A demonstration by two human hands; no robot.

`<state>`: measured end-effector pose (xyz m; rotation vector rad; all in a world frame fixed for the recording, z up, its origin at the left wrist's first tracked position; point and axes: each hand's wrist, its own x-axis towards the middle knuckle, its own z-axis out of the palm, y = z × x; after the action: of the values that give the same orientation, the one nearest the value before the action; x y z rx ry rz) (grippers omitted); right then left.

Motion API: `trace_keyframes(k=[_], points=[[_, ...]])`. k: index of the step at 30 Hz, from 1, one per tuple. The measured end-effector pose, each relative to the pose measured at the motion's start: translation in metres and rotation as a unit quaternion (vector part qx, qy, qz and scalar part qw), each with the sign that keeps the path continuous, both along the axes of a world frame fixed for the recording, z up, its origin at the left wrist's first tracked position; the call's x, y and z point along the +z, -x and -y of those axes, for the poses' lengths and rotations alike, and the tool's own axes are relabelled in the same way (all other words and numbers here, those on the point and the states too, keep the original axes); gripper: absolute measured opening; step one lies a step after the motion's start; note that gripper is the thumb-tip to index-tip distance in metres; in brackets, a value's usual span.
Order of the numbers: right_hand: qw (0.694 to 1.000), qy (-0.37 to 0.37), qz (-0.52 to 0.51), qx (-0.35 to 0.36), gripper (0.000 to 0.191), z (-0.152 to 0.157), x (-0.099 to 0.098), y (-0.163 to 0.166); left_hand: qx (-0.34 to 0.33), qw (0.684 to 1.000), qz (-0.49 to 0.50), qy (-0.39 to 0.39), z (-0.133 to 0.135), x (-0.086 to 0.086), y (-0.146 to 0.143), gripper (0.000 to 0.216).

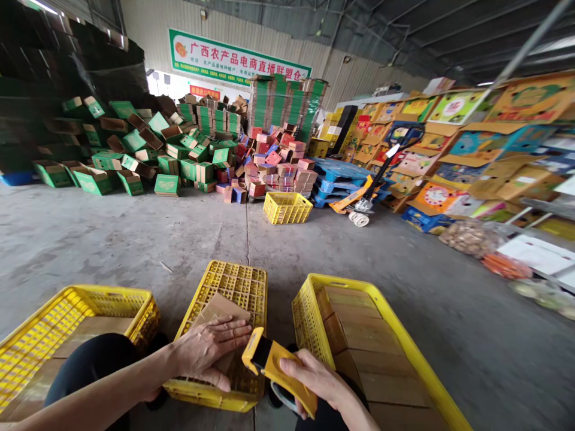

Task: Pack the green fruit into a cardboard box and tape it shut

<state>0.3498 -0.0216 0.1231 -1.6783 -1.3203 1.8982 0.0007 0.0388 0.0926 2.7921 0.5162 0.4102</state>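
A small brown cardboard box (222, 308) lies on the grid-like top of a yellow plastic crate (242, 275), which seems to stand upside down between my knees. Across the box rests my left hand (211, 347), palm down, its fingers stretched out and lying flat; it covers much of the box. My right hand (309, 374) is wrapped round a yellow tape dispenser (274, 359), thumb on its upper side. The dispenser's head points at the box, just right of my left fingertips. Part of a tape roll shows under it.
A yellow crate (309, 287) at right holds rows of brown boxes (381, 359); another crate (146, 305) at left holds some too. Across the concrete floor (202, 227) are a yellow basket (287, 209), heaped green and red cartons, blue pallets (336, 170) and a pallet jack (359, 200).
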Motion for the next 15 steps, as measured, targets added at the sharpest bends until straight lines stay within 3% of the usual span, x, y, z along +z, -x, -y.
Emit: trace_keyframes(k=[7,15], points=[[0.999,-0.015,0.031,-0.037,0.081,0.016,-0.008,-0.026,0.003,1.0,0.002,-0.01,-0.005,-0.005,0.001,0.097],[0.999,-0.01,0.028,-0.035,0.082,0.02,-0.017,-0.017,-0.007,0.999,-0.018,-0.029,0.004,0.004,0.004,0.086]])
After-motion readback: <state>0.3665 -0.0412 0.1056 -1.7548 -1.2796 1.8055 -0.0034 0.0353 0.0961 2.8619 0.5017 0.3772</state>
